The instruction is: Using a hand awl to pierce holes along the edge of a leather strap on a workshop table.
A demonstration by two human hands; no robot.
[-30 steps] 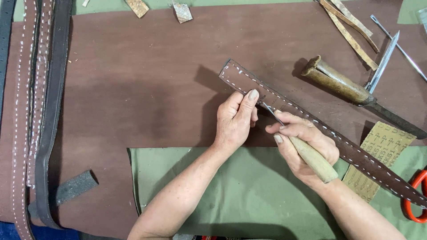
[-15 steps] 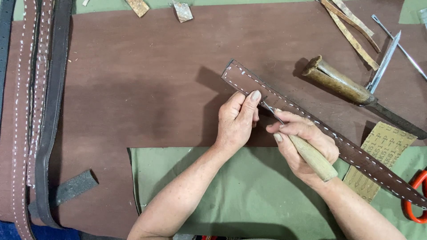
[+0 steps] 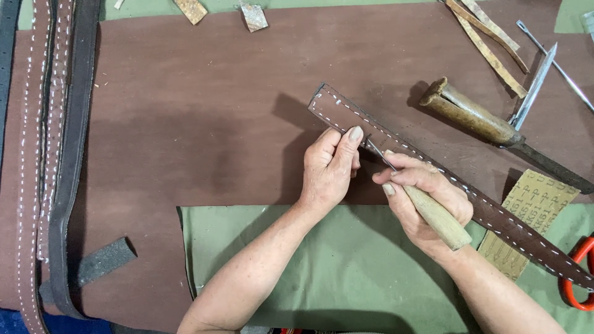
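Pressing flat on the brown leather strap (image 3: 433,179), the left hand (image 3: 331,170) keeps its fingers together and its fingertip on the strap just beside the work point, apparently to stop the strap shifting. The strap lies diagonally from the centre of the frame to the lower right edge, with white stitching along both margins. The right hand (image 3: 421,198) is closed around the pale wooden handle of an awl (image 3: 427,207), thumb and forefinger pinched near the metal shank; the thin point meets the strap close to the left fingertip, at the stitch line. The low, slanted grip looks suited to steering the point.

The strap rests on a large brown leather sheet (image 3: 204,124) that covers the counter, with green cloth (image 3: 322,266) under the forearms. At upper right lie a knife with a thick wooden handle (image 3: 476,114), a flat metal blade (image 3: 535,86) and narrow tan strips (image 3: 489,43). Stitched belts (image 3: 43,154) hang along the left edge. A patterned tan card (image 3: 532,210) sits under the strap at lower right, beside an orange handle (image 3: 578,275)
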